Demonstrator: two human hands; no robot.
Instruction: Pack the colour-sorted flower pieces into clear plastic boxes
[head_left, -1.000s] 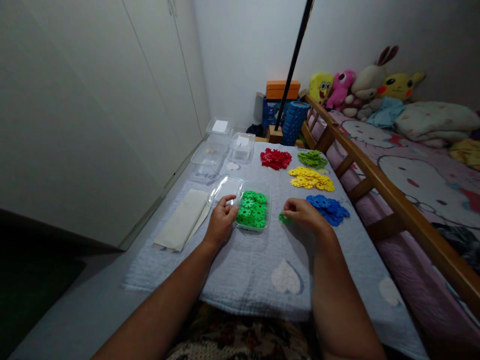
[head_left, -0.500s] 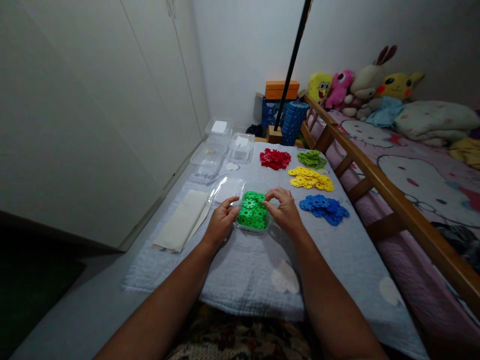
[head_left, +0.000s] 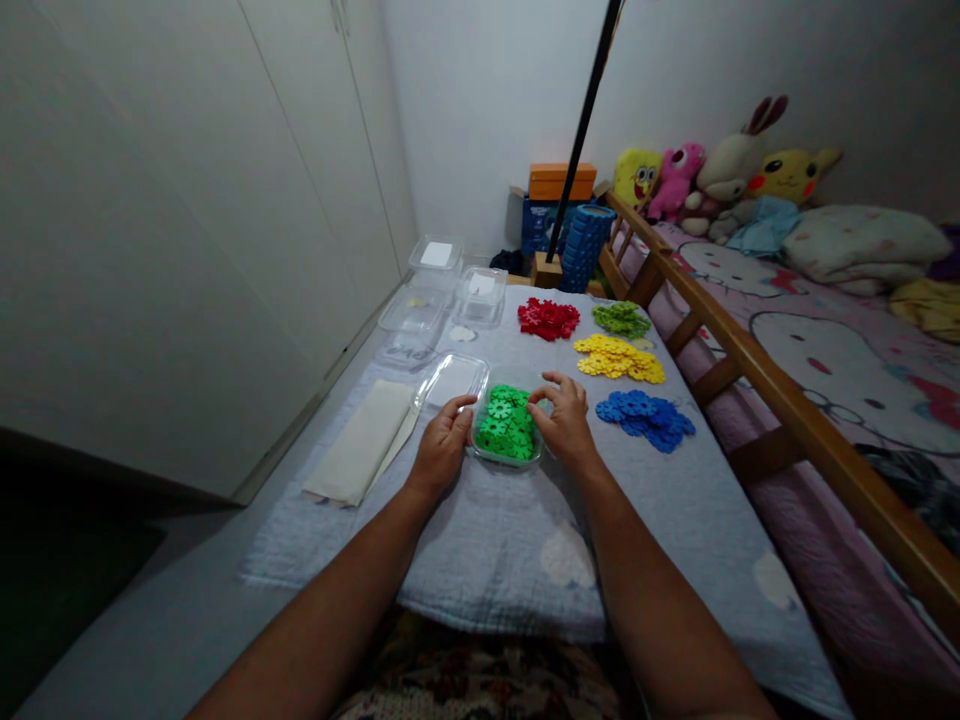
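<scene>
A clear rectangular plastic box (head_left: 510,462) filled with bright-green, flower-shaped plastic discs (head_left: 504,425) sits on the cloth-covered counter (head_left: 480,560), around the middle between its near and far edges. The left hand (head_left: 441,445) is at the box's left wall, fingers loosely bent and fingertips touching or just beside the plastic; I cannot tell whether it grips the wall. The right hand (head_left: 566,420) is at the right rim, thumb and forefinger curved toward each other right beside the green discs; I cannot tell whether a disc is pinched between them. The green discs thus lie between the two hands.

A clear plastic lid (head_left: 455,378) lies just left of the box, near a folded cream-coloured sheet (head_left: 361,440) toward the counter's left edge. Along the right edge are a pile of blue flower-shaped discs (head_left: 649,418), then a yellow pile (head_left: 621,358), with a lime-green pile (head_left: 621,319) by the far-right corner. A red pile (head_left: 549,319) lies near the far edge.
</scene>
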